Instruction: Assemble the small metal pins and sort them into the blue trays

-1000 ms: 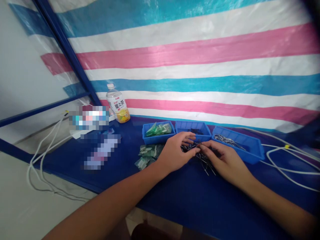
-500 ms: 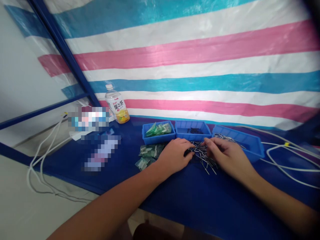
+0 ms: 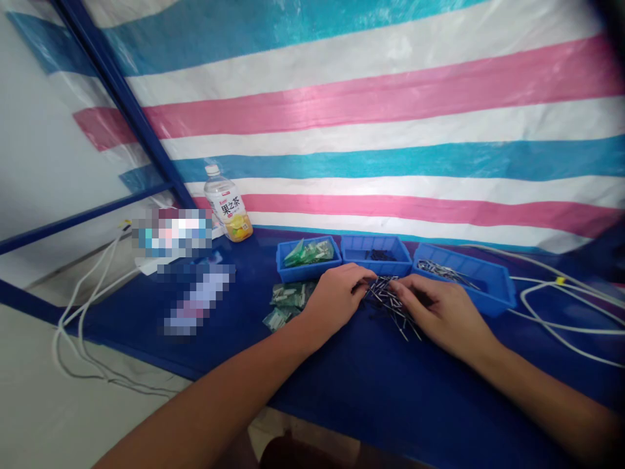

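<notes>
Blue, pink and white striped plastic sheeting (image 3: 371,111) hangs behind a dark blue table top (image 3: 390,397), with a blue metal frame bar (image 3: 122,104) at left. Three blue plastic parts bins stand in a row near the back edge: the left bin (image 3: 308,272) holds green packets (image 3: 308,253), the middle bin (image 3: 375,267) small dark parts (image 3: 379,255), the right bin (image 3: 488,290) silver pins (image 3: 442,271). A plastic bottle of fruit tea (image 3: 227,205) stands left of the bins; white cables (image 3: 551,319) lie at right. More green packets (image 3: 286,306) lie beside the left hand (image 3: 334,299), which is curled, fingertips at the heap's upper left edge. The right hand (image 3: 439,312) is pinched narrow at the heap; any held pin cannot be made out. A loose heap of thin dark metal pins (image 3: 390,306) lies on the table between the hands, in front of the middle bin, long axes crossing, most slanting upper left to lower right. Two pixelated objects (image 3: 170,233) (image 3: 198,299) are unreadable.
</notes>
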Action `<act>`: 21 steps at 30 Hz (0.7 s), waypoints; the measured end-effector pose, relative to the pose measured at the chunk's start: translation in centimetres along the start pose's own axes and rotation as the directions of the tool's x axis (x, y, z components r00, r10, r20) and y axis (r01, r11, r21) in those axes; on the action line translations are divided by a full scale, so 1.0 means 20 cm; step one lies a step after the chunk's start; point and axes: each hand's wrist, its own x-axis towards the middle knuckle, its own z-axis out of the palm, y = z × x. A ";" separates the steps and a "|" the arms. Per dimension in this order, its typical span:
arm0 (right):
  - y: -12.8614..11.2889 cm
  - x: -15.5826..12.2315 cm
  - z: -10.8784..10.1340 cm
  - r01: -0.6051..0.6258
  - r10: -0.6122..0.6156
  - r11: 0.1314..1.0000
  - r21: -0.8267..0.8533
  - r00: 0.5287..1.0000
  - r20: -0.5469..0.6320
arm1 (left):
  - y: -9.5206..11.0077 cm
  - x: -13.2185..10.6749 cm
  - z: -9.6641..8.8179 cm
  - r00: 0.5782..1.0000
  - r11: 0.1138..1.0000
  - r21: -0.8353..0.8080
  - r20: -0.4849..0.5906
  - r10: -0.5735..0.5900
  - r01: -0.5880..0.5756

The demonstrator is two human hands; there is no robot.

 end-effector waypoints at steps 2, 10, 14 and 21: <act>0.00 0.00 0.00 -0.001 0.001 1.000 0.007 1.000 0.003 | 0.00 0.00 -0.01 0.999 0.999 0.026 -0.034 0.033 -0.033; 0.01 -0.01 0.02 -0.003 0.005 0.996 0.087 1.000 -0.025 | 0.08 0.01 -0.05 0.944 0.981 -0.039 -0.283 0.171 -0.189; 0.00 -0.02 0.03 0.027 -0.018 0.985 0.173 0.999 -0.050 | 0.13 0.01 -0.05 0.960 0.938 -0.314 -0.272 0.059 -0.147; 0.02 -0.02 0.05 -0.070 0.082 0.932 0.356 0.996 -0.018 | 0.15 0.00 0.00 0.981 0.815 -0.579 -0.171 -0.088 -0.027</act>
